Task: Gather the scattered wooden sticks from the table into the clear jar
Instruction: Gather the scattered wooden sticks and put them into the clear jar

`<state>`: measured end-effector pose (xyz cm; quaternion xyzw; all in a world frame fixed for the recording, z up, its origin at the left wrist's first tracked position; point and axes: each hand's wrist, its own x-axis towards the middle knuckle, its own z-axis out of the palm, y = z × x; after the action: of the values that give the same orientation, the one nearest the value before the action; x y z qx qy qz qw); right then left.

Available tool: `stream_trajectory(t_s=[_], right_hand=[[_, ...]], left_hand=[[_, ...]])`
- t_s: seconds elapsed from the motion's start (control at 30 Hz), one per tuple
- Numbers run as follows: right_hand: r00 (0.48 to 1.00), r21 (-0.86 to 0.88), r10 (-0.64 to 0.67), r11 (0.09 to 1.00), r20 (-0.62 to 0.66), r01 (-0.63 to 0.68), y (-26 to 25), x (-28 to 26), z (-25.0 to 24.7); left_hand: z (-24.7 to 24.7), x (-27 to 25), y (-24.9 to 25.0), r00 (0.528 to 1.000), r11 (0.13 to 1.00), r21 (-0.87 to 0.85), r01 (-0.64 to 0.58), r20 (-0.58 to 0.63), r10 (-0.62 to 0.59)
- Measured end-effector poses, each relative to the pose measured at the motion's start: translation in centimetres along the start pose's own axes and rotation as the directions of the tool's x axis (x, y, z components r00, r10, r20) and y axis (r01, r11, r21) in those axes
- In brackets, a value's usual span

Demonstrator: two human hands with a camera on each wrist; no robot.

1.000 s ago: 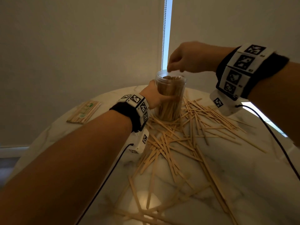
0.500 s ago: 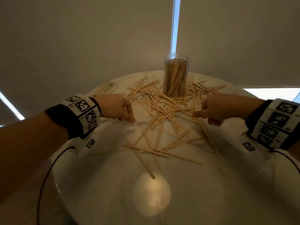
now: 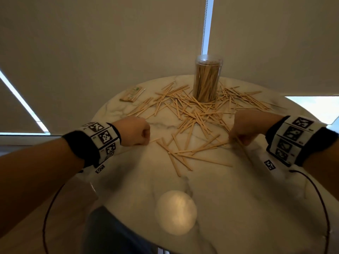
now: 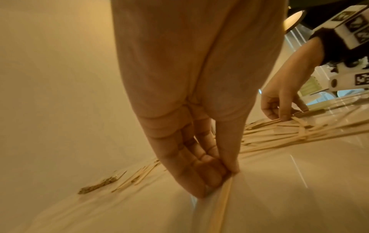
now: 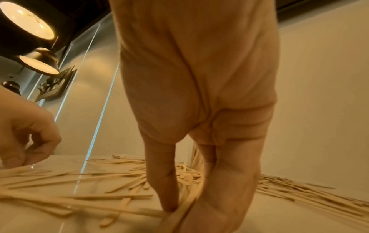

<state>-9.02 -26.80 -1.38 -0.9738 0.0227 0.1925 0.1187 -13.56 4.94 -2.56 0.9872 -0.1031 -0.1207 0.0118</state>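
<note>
The clear jar (image 3: 208,79) stands upright at the table's far side, packed with wooden sticks. Many loose sticks (image 3: 194,114) lie scattered around it and toward me. My left hand (image 3: 136,132) is down at the left edge of the scatter and pinches one stick (image 4: 223,198) between thumb and fingertips (image 4: 211,178). My right hand (image 3: 244,128) is at the right edge of the pile; its thumb and fingers (image 5: 169,189) pinch a few sticks (image 5: 179,211) low over the tabletop.
The round white marble table (image 3: 238,198) has bare room near me, with a lamp's reflection (image 3: 176,212) on it. A small packet of sticks (image 3: 132,94) lies at the far left. Roller blinds hang behind the table. Cables trail from both wristbands.
Both hands left the jar and came down to the near sticks. Over the last half second each closed its fingers on sticks. The head view pulled back and up.
</note>
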Motion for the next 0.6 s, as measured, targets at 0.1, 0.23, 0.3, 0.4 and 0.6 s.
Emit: stream_trajectory(t_s=[0.1,0.23,0.3,0.4,0.6], right_hand=[[0.998,0.042,0.062,0.997,0.031,-0.063,-0.1,-0.3,0.0],[0.999,-0.027,0.024,0.999,-0.035,-0.025,-0.4,-0.5,0.4],[0.998,-0.040,0.045,0.998,-0.044,-0.046,-0.5,-0.7,0.5],[0.995,-0.089,0.037,0.995,-0.092,-0.045,-0.7,-1.1,0.1],[0.999,-0.047,0.039,0.998,-0.022,-0.040,-0.3,-1.2,-0.4]], left_hand=[[-0.1,0.8,0.2,0.999,0.998,0.046,0.048,0.010,-0.048],[0.2,1.9,0.8,0.996,0.983,0.162,0.088,0.018,-0.092],[0.1,2.5,0.9,0.990,0.982,0.131,0.137,-0.035,-0.133],[-0.4,3.7,1.5,0.984,0.988,-0.027,0.154,-0.089,-0.156],[0.6,6.5,5.5,0.986,0.986,-0.091,0.138,-0.078,-0.145]])
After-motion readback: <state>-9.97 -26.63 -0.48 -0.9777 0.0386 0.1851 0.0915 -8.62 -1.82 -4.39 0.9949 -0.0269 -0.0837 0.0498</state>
